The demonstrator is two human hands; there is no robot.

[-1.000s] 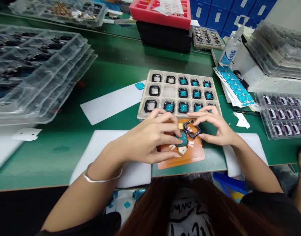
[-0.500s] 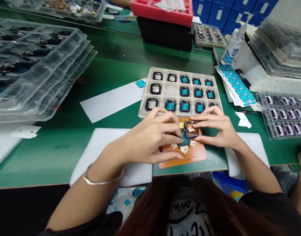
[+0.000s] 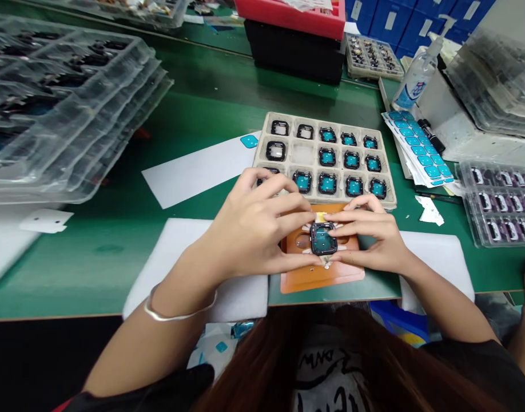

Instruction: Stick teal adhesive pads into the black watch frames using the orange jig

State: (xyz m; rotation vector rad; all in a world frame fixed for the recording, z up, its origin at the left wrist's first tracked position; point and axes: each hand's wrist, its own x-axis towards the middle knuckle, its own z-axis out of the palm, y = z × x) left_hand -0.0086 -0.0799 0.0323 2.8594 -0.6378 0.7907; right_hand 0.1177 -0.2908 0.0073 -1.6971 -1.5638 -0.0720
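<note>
A small black square watch-case frame (image 3: 323, 239) lies over a teal piece on the orange fixture plate (image 3: 305, 277), which has white tabs around its middle. My left hand (image 3: 262, 229) is closed on the frame's left side, index finger at the top corner and thumb at the lower edge. From the right, my right hand (image 3: 369, 234) holds the same frame, with fingertips on its top and right edges. Just behind stands a beige compartment tray (image 3: 303, 153) of similar black frames, several with teal inside. My left fingers hide part of its front left compartment.
A white strip (image 3: 194, 171) with one teal sticker lies left of the tray. Stacked clear trays (image 3: 129, 120) fill the left side. To the right are teal sticker sheets (image 3: 421, 149), a pump bottle (image 3: 417, 80) and a clear tray of parts (image 3: 498, 200). White foam pads (image 3: 241, 294) flank the plate.
The black frame has moved left and down from beside the teal piece to over it. My left fingers have shifted off the teal piece to the frame's edge. The view has shifted slightly.
</note>
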